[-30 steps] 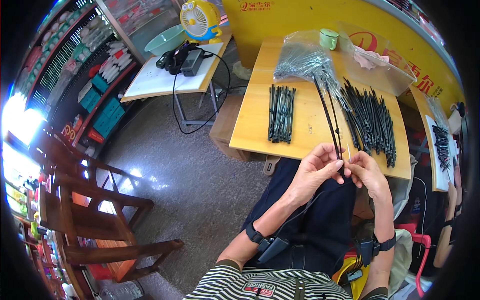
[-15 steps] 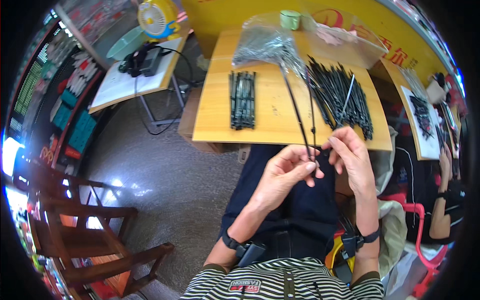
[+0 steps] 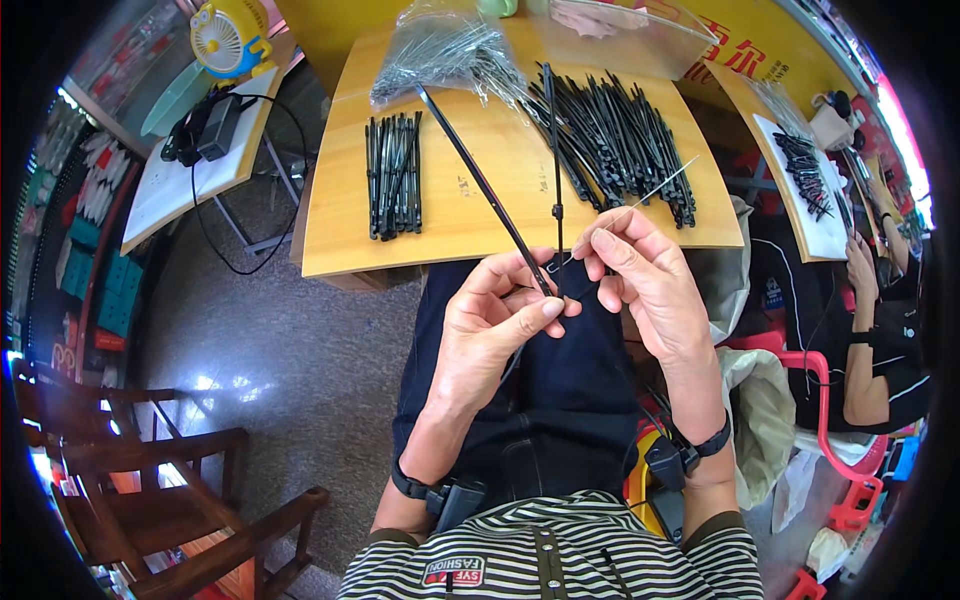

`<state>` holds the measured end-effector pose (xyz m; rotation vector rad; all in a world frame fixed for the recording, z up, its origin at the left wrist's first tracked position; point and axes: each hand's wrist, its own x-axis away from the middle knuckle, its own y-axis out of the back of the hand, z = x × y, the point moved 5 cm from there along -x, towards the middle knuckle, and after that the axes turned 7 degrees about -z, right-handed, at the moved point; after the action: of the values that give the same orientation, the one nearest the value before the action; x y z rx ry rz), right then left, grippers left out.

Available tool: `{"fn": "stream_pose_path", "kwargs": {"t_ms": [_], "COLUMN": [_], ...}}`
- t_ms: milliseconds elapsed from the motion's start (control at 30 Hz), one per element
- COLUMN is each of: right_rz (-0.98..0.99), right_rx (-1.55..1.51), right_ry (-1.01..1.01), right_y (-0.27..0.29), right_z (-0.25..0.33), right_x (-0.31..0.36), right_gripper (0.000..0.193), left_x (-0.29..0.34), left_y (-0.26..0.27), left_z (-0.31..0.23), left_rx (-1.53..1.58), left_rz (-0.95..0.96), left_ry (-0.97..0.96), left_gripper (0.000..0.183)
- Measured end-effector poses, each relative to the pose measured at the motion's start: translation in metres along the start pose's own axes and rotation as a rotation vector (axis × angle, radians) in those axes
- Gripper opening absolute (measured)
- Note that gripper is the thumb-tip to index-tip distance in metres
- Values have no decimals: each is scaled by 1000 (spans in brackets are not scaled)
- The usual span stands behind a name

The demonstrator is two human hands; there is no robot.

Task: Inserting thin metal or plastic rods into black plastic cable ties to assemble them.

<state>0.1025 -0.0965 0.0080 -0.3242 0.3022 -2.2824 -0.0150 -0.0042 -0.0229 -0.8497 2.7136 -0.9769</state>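
Note:
My left hand (image 3: 485,325) pinches the lower ends of two slim black rods between thumb and fingers. The longer-looking black rod (image 3: 475,175) slants up to the left; the other thin rod (image 3: 556,160), with a small knob partway along, stands nearly upright. Close beside it, my right hand (image 3: 650,280) holds a fine silver wire (image 3: 665,181) between thumb and forefinger, its free end pointing up to the right. At the fingertips a small wire loop shows near the rod ends, but how they join is unclear. Both hands are over my lap, just before the table edge.
A yellow wooden table (image 3: 335,235) carries a neat black rod bundle (image 3: 395,178), a loose rod pile (image 3: 640,140) and a clear bag of thin wires (image 3: 440,50). A person's hand (image 3: 861,270) works at the right-hand table. A wooden chair (image 3: 200,450) stands at left.
My view has shifted, so the table sits further left. The rods in my left hand have spread apart, and the silver wire now rises at a slant from my right fingers.

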Motion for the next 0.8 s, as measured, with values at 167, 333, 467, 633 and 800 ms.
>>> {"fn": "stream_pose_path", "kwargs": {"t_ms": [167,333,467,633,800], "right_rz": [15,45,84,84,136], "right_rx": [15,24,65,56,43], "right_ry": [-8,-15,-81,-123,-152], "right_y": [2,-1,-3,-3,-5], "right_z": [-1,-2,-5,-5,-5], "right_x": [2,2,2,1,1], "right_gripper": [13,14,15,17,17], "left_x": [0,1,2,4,5], "left_y": [2,0,-1,-2,-2], "left_z": [1,-2,-4,-7,-9], "left_rx": [-27,-42,-77,-100,-123], "left_rz": [3,4,12,40,64], "left_ry": [-34,-35,-37,-63,-102], "left_gripper": [41,41,40,38,38]}}
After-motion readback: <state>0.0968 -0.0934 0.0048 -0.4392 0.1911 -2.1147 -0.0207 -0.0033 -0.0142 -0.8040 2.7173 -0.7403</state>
